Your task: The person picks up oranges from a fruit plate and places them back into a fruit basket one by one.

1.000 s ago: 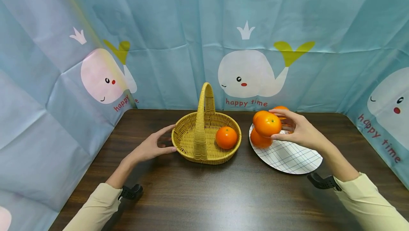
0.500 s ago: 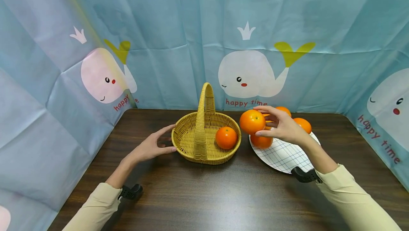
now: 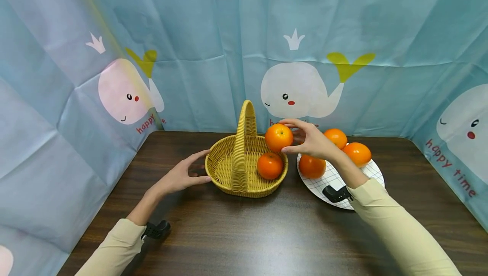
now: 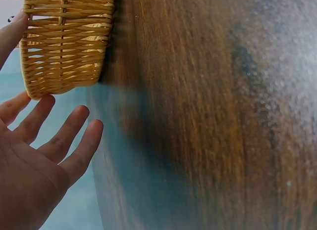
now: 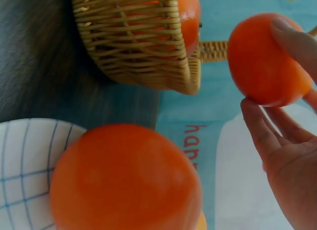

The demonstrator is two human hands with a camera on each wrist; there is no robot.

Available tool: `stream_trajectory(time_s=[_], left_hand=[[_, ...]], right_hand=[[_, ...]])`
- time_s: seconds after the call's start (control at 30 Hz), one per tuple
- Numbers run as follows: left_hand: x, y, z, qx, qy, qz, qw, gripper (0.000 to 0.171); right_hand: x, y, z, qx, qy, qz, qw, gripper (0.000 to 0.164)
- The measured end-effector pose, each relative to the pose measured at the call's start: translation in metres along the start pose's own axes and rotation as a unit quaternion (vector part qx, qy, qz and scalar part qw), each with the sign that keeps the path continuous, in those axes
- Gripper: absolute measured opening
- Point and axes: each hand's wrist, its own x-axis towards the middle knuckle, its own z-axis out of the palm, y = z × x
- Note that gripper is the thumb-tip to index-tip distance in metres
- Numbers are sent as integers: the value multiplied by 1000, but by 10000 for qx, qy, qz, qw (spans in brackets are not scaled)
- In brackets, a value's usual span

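My right hand (image 3: 314,140) pinches an orange (image 3: 279,137) between thumb and fingers, above the right end of the yellow wicker basket (image 3: 219,182). In the right wrist view the held orange (image 5: 262,59) is smooth and stands apart from the basket's rim. A second orange (image 3: 270,166) lies inside the basket, right of its tall handle. My left hand (image 3: 177,177) rests at the basket's left end with thumb and fingertips at the rim. The left wrist view shows its fingers (image 4: 69,133) spread and fairly straight, the tips right at the wicker.
Right of the basket lies a white plate (image 3: 375,174) with a blue grid pattern. It bears a front-left orange (image 3: 312,166), a back orange (image 3: 335,138) and a right-hand orange (image 3: 357,154). The dark wooden table (image 3: 244,233) meets a blue whale-print curtain (image 3: 206,89) behind.
My right hand has carried the orange leftward from over the plate to over the basket, uncovering the oranges on the plate. The left hand and the basket have stayed put.
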Motion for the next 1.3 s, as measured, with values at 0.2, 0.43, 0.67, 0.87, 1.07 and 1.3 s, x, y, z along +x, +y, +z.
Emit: stream_trajectory(time_s=[0.2, 0.43, 0.67, 0.87, 1.07, 1.3], left_hand=[[0, 0, 1, 4, 16, -7, 10000, 84], [-1, 0, 0, 29, 21, -35, 10000, 84], [-1, 1, 0, 24, -16, 2, 10000, 84], [0, 1, 0, 28, -28, 36, 10000, 84], [0, 1, 0, -3, -36, 26, 10000, 85], [0, 2, -1, 36, -33, 9, 10000, 84]], right_hand=[[13, 3, 4, -15, -44, 143, 9999, 76], [23, 8, 9, 108, -142, 161, 9997, 77], [30, 11, 18, 117, -262, 115, 9995, 76], [31, 10, 21, 55, -287, 135, 9995, 76], [27, 10, 18, 124, -193, 111, 9997, 70], [12, 8, 4, 15, 117, 309, 9995, 43]])
